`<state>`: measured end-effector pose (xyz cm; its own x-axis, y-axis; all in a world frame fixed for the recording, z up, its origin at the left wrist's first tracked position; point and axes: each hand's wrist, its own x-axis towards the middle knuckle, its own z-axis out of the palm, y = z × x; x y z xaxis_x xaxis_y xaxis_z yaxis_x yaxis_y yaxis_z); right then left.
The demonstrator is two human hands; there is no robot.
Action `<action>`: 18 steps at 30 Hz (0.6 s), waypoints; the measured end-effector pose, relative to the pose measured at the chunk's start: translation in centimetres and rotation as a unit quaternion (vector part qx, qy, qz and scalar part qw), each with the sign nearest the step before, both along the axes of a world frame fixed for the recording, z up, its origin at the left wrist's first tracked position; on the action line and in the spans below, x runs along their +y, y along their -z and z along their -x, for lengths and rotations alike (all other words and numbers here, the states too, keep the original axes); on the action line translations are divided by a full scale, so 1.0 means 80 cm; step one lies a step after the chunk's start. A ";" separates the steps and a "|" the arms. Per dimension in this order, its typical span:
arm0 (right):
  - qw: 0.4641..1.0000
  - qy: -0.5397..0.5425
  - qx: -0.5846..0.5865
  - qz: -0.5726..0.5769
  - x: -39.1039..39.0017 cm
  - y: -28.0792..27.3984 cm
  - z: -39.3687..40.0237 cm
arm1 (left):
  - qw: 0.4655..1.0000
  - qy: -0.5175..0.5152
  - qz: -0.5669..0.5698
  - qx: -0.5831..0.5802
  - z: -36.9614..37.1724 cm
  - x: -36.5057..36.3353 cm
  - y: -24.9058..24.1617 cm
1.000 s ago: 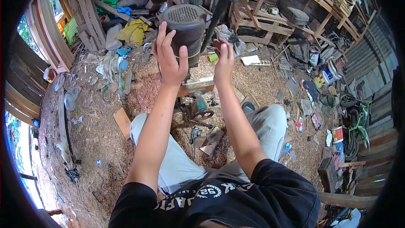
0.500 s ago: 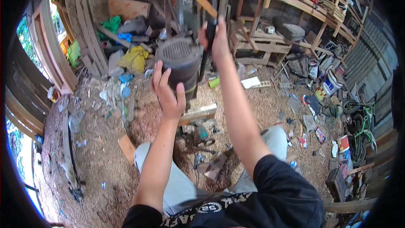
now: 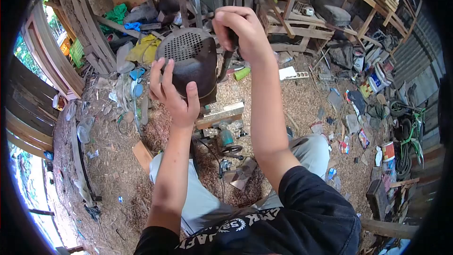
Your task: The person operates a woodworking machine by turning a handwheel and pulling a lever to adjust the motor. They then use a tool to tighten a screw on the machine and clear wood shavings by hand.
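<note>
At the far left of the sawdust floor (image 3: 118,170) lie bottles and rags. The left hand (image 3: 172,95) presses flat against the side of a dark motor housing (image 3: 191,61) with a perforated end cap, fingers spread, steadying rather than gripping it. The housing stands on a machine over a wooden block (image 3: 219,114), in front of the knees. The right hand (image 3: 240,30) is closed in a fist round a black lever handle (image 3: 225,63) just right of the housing. Judging by this, the work is midway: the lever is gripped but not seen fully pulled.

The right hand (image 3: 240,30) covered the top of the thin black handle (image 3: 225,61). The dark perforated metal motor housing (image 3: 191,63) hid whatever it was mounted on, possibly a stand.
</note>
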<state>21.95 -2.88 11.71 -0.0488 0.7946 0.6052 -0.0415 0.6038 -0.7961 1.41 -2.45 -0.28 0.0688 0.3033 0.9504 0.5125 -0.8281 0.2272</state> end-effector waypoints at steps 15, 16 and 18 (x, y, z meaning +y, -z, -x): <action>0.979 0.018 0.140 -0.147 -0.006 0.053 0.015 | 0.999 -0.034 -0.004 0.020 0.001 0.022 0.000; 0.979 0.017 0.143 -0.141 -0.008 0.054 0.018 | 0.999 -0.044 -0.001 0.019 0.000 0.022 0.000; 0.973 0.063 0.119 -0.185 -0.010 0.054 0.025 | 0.998 -0.050 0.005 0.022 -0.001 0.021 -0.002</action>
